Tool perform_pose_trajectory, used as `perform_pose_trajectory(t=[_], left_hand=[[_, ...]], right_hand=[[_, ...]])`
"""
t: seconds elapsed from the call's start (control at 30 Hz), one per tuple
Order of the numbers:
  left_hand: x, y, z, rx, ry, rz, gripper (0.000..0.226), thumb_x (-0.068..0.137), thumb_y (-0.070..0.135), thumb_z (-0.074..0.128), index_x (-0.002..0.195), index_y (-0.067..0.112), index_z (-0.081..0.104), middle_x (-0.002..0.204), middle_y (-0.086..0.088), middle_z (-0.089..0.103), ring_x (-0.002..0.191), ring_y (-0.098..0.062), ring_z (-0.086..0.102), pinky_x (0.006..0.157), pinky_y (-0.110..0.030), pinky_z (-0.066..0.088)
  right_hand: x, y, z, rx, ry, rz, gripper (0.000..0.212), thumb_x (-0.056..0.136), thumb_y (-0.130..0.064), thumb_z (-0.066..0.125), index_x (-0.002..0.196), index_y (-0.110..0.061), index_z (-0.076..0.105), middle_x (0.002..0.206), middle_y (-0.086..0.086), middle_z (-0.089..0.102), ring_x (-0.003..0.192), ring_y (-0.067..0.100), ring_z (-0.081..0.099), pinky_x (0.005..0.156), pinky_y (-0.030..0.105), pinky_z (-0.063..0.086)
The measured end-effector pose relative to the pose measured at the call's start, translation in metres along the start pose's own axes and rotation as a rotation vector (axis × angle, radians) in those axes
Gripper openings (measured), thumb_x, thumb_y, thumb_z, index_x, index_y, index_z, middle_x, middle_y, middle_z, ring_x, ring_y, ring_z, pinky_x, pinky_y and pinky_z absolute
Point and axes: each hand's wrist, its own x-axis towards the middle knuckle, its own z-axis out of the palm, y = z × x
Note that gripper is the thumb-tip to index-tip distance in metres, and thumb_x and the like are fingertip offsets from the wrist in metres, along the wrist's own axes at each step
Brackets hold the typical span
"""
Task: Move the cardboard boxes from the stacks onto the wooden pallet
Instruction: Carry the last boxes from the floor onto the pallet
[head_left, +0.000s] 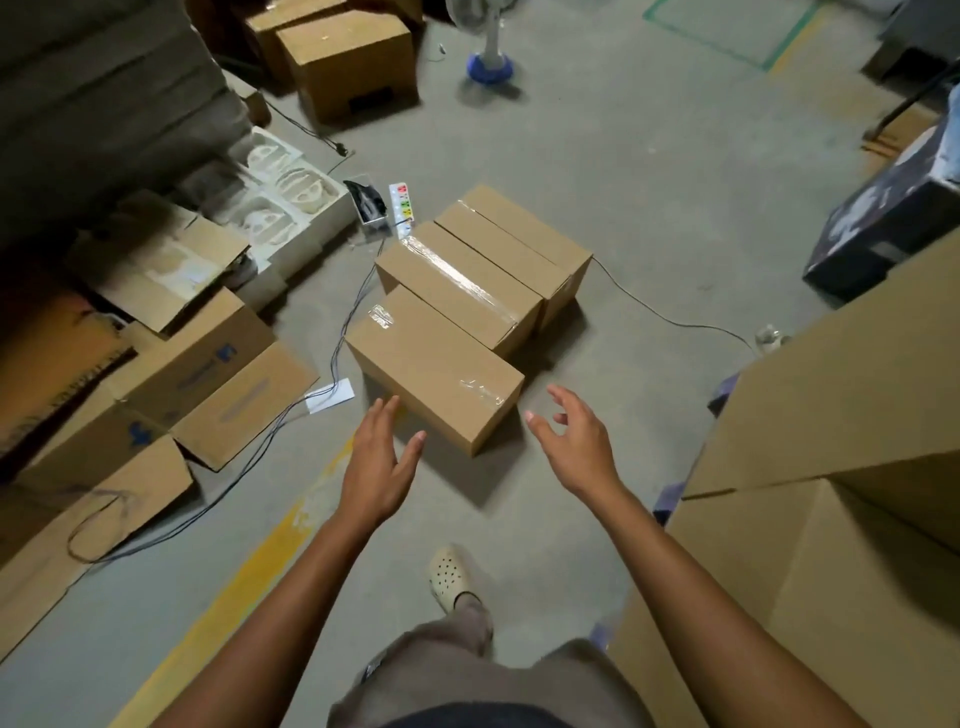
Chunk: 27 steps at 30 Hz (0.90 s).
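Three taped cardboard boxes lie side by side on the concrete floor. The nearest box sits just ahead of my hands, the middle box and the far box behind it. My left hand hovers open at the nearest box's near left corner, fingers almost touching it. My right hand is open with spread fingers, just right of that box's near right corner and apart from it. No wooden pallet is in view.
Big cardboard boxes rise close on my right. Flattened and open cartons and foam trays crowd the left. Cables and a power strip lie by the boxes. A fan base stands further off. My foot is below.
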Motion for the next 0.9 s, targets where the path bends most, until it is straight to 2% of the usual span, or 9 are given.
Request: perform_pose_trajectory(t=[0.17,0.3,0.37,0.47,0.57,0.73,0.83,0.9], left_hand=[[0.074,-0.015,0.008,-0.005,-0.041,-0.092,0.065,0.102,0.041,0.052,0.155,0.009,0.032,0.160,-0.014,0.033,0.148,-0.029,0.029,0.119,-0.044,0.028],[0.127,-0.023,0.030,-0.099,-0.043,-0.231,0.061,0.102,0.036,0.053,0.153,0.006,0.036,0.157,-0.015,0.037,0.146,-0.030,0.034,0.118,-0.042,0.029],[0.151,-0.029,0.046,-0.292,-0.018,-0.426,0.058,0.102,0.037,0.054,0.150,0.009,0.040,0.155,-0.013,0.041,0.142,-0.029,0.039,0.116,-0.043,0.032],[0.187,-0.037,0.069,-0.651,0.066,-0.785,0.042,0.103,0.040,0.051,0.136,0.015,0.051,0.148,-0.010,0.047,0.127,-0.026,0.047,0.105,-0.044,0.038],[0.221,-0.046,0.095,-0.818,0.121,-0.980,0.047,0.104,0.041,0.046,0.146,0.019,0.045,0.153,-0.007,0.041,0.138,-0.026,0.041,0.106,-0.044,0.037],[0.273,-0.072,0.156,-0.864,0.133,-1.087,0.051,0.106,0.041,0.043,0.151,0.017,0.039,0.154,-0.010,0.040,0.141,-0.025,0.039,0.112,-0.045,0.034],[0.298,-0.098,0.199,-0.900,0.145,-1.137,0.054,0.104,0.046,0.044,0.150,0.017,0.041,0.151,-0.010,0.043,0.129,-0.021,0.045,0.108,-0.043,0.037],[0.310,-0.116,0.228,-0.923,0.140,-1.173,0.059,0.103,0.049,0.044,0.151,0.015,0.040,0.151,-0.011,0.043,0.132,-0.022,0.045,0.106,-0.041,0.038]], right_hand=[[0.076,-0.011,0.007,0.004,-0.055,0.093,0.053,0.099,-0.039,0.061,0.146,-0.017,0.049,0.145,0.008,0.052,0.130,0.023,0.052,0.104,0.038,0.047],[0.145,-0.002,0.012,-0.015,-0.101,0.147,0.051,0.099,-0.038,0.060,0.145,-0.016,0.050,0.146,0.008,0.052,0.128,0.025,0.054,0.102,0.038,0.046],[0.181,0.009,0.015,-0.034,-0.130,0.178,0.052,0.099,-0.040,0.060,0.144,-0.016,0.051,0.145,0.009,0.054,0.128,0.026,0.054,0.102,0.037,0.044],[0.233,0.030,0.021,-0.059,-0.192,0.235,0.052,0.098,-0.043,0.060,0.143,-0.017,0.051,0.146,0.008,0.054,0.131,0.027,0.052,0.106,0.039,0.044],[0.287,0.056,0.029,-0.087,-0.274,0.275,0.053,0.099,-0.043,0.059,0.144,-0.017,0.050,0.146,0.008,0.053,0.133,0.027,0.049,0.108,0.042,0.044],[0.370,0.108,0.054,-0.121,-0.340,0.349,0.051,0.099,-0.041,0.060,0.143,-0.014,0.052,0.145,0.009,0.055,0.132,0.027,0.051,0.110,0.041,0.043],[0.410,0.144,0.080,-0.156,-0.371,0.381,0.050,0.100,-0.040,0.060,0.141,-0.013,0.053,0.142,0.011,0.057,0.129,0.028,0.053,0.108,0.040,0.043],[0.432,0.167,0.100,-0.185,-0.395,0.390,0.050,0.099,-0.040,0.060,0.140,-0.011,0.055,0.140,0.012,0.058,0.127,0.029,0.054,0.106,0.039,0.043]])
